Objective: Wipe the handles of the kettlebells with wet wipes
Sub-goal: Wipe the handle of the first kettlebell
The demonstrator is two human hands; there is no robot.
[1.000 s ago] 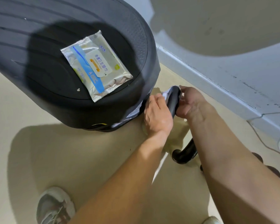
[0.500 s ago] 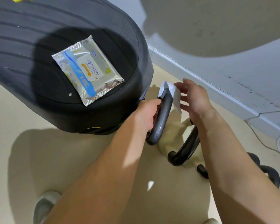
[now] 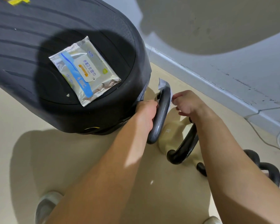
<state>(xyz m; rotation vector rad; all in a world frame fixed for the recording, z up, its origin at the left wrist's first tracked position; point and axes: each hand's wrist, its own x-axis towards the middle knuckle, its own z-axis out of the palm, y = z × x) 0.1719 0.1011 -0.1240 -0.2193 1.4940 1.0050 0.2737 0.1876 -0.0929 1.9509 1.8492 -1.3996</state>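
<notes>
- Down by the floor, just right of a big black platform (image 3: pixel 39 38), the left hand (image 3: pixel 145 115) curls round the left side of a dark kettlebell handle (image 3: pixel 162 113), its fingers tucked behind the bar.
- On the other side of that handle, the right hand (image 3: pixel 189 102) pinches the edge of a white wipe (image 3: pixel 161 83) between thumb and forefinger; its other fingers are loosely bent.
- The wipe is draped over the far top end of the handle, touching it, beyond both hands.
- The handle belongs to a beige kettlebell (image 3: pixel 168 133) that stands on the beige floor (image 3: pixel 23 126), close against the platform.
- A second black handle (image 3: pixel 184 146) stands just beside it, under the right forearm, and more black handles (image 3: pixel 268 170) line up farther right.
- A silver and blue packet of wipes (image 3: pixel 86 70) lies flat on top of the platform, well apart from both hands.
- A grey shoe (image 3: pixel 45 206) shows at the bottom edge, and a pale wall (image 3: pixel 217 54) rises behind the kettlebells.
</notes>
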